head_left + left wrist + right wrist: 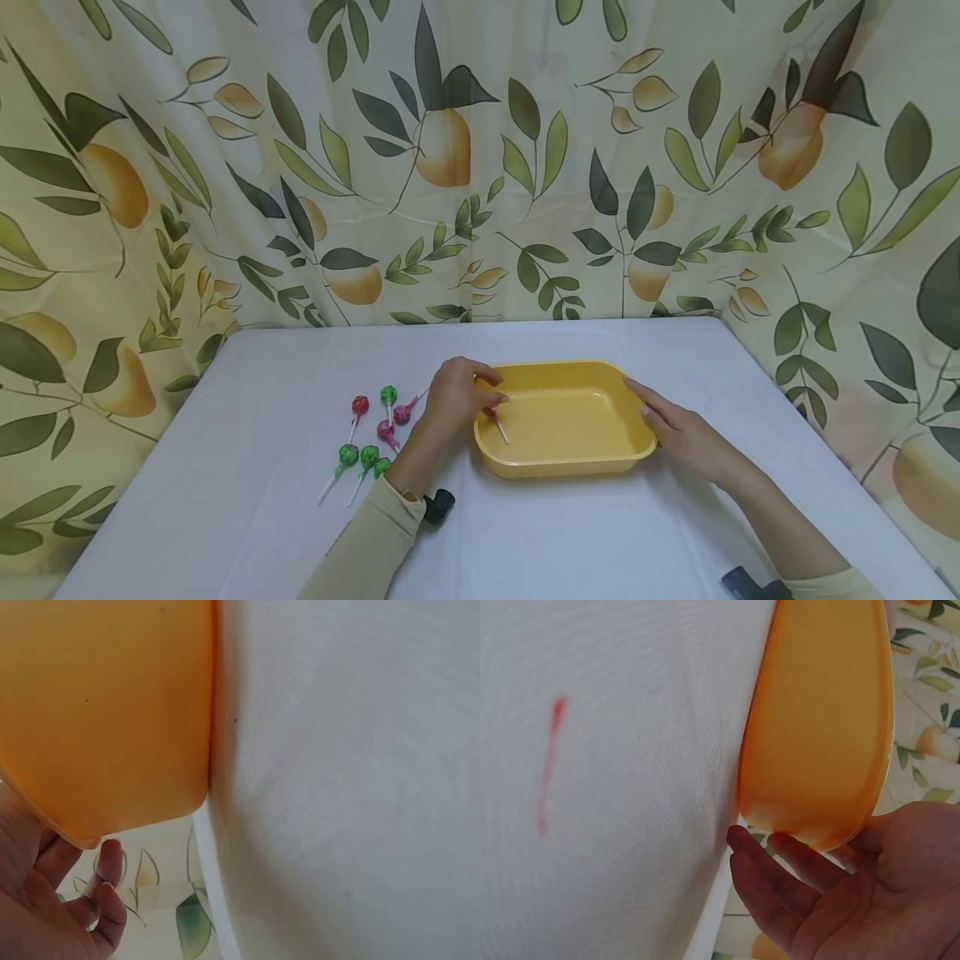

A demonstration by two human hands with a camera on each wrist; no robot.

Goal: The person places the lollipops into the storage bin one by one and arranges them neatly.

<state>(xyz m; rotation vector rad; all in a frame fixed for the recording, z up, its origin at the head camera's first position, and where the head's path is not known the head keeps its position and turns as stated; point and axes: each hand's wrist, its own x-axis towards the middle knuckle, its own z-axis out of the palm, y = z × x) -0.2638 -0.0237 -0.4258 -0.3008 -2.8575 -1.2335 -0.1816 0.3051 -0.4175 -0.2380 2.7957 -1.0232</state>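
Note:
A shallow yellow plastic tray (566, 462) rests on the white table. At its left end my left hand (457, 392) grips the rim, thumb and forefinger curled over the edge; the left wrist view shows its other fingers (112, 911) loosely bent outside the wall. My right hand (678, 429) holds the opposite end, with its thumb at the rim and its fingers (772, 889) against the outside. Inside the tray, beneath my left thumb, lies a pinkish-red lollipop (502, 429), its head partly hidden.
Left of the tray lie several lollipops: a red one (360, 405), pink ones (386, 431) and green ones (348, 454). My left forearm partly covers one green lollipop (382, 467). A fruit-patterned curtain (525, 208) hangs behind the white table (247, 500).

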